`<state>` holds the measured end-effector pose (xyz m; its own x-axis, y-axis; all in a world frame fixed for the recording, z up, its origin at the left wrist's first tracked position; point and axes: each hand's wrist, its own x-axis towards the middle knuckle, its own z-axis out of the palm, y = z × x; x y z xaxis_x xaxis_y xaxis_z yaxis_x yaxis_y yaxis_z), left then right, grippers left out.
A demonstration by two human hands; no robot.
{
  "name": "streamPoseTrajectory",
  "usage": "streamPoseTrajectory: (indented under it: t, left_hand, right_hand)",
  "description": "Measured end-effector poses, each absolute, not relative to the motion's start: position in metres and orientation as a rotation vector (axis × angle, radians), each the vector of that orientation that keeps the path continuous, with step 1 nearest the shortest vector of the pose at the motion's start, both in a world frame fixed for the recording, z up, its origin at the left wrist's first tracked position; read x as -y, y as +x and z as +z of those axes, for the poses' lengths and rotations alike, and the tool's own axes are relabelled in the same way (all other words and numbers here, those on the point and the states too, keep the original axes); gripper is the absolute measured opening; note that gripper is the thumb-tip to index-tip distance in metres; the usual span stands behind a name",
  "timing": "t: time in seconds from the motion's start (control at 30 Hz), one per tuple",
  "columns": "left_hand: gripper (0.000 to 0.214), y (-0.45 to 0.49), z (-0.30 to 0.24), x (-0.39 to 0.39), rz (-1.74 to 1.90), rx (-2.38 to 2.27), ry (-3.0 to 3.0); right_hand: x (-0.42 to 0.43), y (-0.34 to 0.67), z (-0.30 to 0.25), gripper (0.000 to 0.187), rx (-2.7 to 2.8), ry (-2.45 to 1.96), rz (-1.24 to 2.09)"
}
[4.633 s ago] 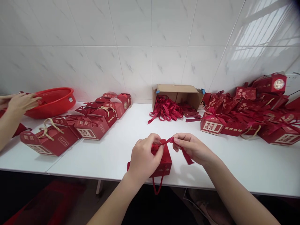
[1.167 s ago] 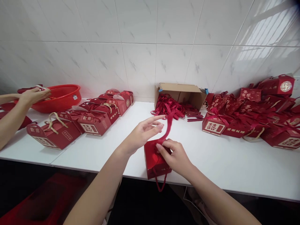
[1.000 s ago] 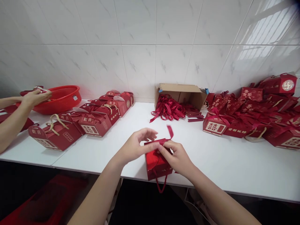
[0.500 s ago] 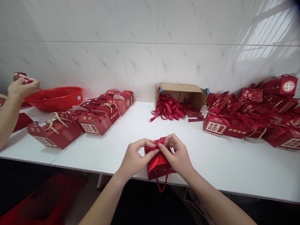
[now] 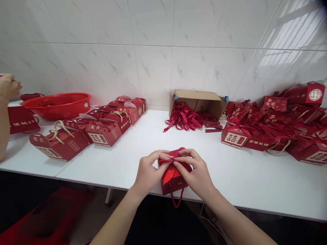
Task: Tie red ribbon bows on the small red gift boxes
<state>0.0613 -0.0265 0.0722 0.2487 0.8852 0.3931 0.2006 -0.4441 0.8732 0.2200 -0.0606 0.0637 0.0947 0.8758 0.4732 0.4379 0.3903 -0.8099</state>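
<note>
A small red gift box (image 5: 173, 175) stands at the table's front edge, red ribbon (image 5: 171, 157) across its top.

White table (image 5: 122, 160) against tiled wall. Near front edge: small red gift box (image 5: 173, 175). Left: red plastic basin (image 5: 57, 105), row of red gift boxes (image 5: 102, 127). Rear centre: cardboard carton (image 5: 198, 101) on side, red ribbons (image 5: 182, 119) spilling out. Right: heap of red boxes (image 5: 276, 124).

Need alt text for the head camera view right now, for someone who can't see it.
Both hands, left hand and right hand, pinch a red ribbon on top of a small red gift box at the near edge of a white table. Finished boxes line both sides; a cardboard box spills ribbons behind.
</note>
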Motion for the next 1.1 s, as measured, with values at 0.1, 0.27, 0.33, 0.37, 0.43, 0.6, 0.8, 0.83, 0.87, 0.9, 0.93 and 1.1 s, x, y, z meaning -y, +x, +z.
streamPoseTrajectory:
  t: [0.1, 0.27, 0.33, 0.37, 0.43, 0.6, 0.8, 0.83, 0.87, 0.9, 0.93, 1.1]
  left_hand:
    - [0.006, 0.061, 0.073, 0.027, 1.223, -0.992, 1.788]
    - [0.006, 0.063, 0.072, 0.025, 1.217, -0.942, 1.737]
    - [0.007, 0.065, 0.071, 0.023, 1.198, -0.914, 1.741]
    - [0.006, 0.066, 0.071, 0.022, 1.192, -0.914, 1.753]
    - [0.007, 0.067, 0.072, 0.021, 1.235, -0.971, 1.796]
    - [0.007, 0.063, 0.078, 0.025, 1.286, -1.096, 2.039]
    - [0.009, 0.061, 0.08, 0.025, 1.157, -1.101, 2.008]
    - [0.008, 0.061, 0.081, 0.024, 1.14, -1.104, 1.992]
    - [0.008, 0.06, 0.082, 0.023, 1.114, -1.101, 1.983]
    - [0.009, 0.058, 0.084, 0.022, 1.08, -1.097, 1.98]
    - [0.01, 0.057, 0.086, 0.022, 1.039, -1.092, 1.985]
    - [0.013, 0.048, 0.104, 0.022, 0.83, -1.07, 2.067]
  right_hand:
    - [0.06, 0.22, 0.065, 0.012, 1.423, -1.253, 0.691]
    - [0.058, 0.219, 0.07, 0.02, 1.391, -1.301, 0.98]
    - [0.057, 0.219, 0.07, 0.022, 1.404, -1.285, 1.021]
    - [0.057, 0.219, 0.069, 0.023, 1.395, -1.267, 1.043]
    - [0.057, 0.219, 0.067, 0.024, 1.343, -1.226, 1.085]
    - [0.058, 0.217, 0.062, 0.025, 1.23, -1.174, 1.073]
    - [0.063, 0.222, 0.065, 0.025, 1.366, -1.274, 0.966]
    - [0.064, 0.225, 0.066, 0.024, 1.427, -1.31, 0.907]
    - [0.066, 0.228, 0.067, 0.022, 1.495, -1.34, 0.83]
    - [0.067, 0.232, 0.068, 0.021, 1.565, -1.358, 0.744]
    - [0.068, 0.236, 0.069, 0.02, 1.63, -1.367, 0.654]
    - [0.074, 0.252, 0.083, 0.019, 1.869, -1.455, 0.303]
